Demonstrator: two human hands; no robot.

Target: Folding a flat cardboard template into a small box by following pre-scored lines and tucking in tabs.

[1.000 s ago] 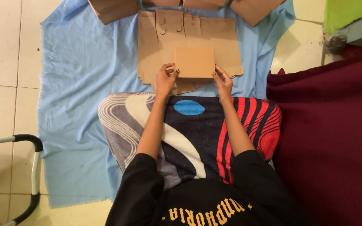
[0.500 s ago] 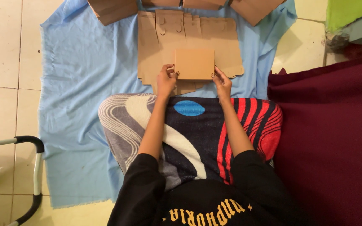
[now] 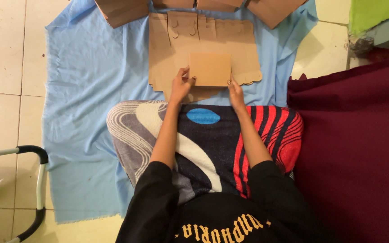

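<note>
Dim warm indoor light, soft shadows, slightly grainy

On the blue cloth (image 3: 86,90) lies one stack of flat die-cut cardboard sheets (image 3: 167,49), with one small folded cardboard panel (image 3: 210,69) on top of it. Beyond that stack, four cardboard pieces line the cloth's far edge. Two hands.

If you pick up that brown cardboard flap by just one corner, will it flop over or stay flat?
Probably it stays mostly flat: the cardboard flap stands straight between the left hand and right hand, with no sag. It is likely light, since fingertips alone hold its lower corners. It looks thin like the flat cardboard sheet beneath, so it would likely bend at its fold if pushed.
</note>
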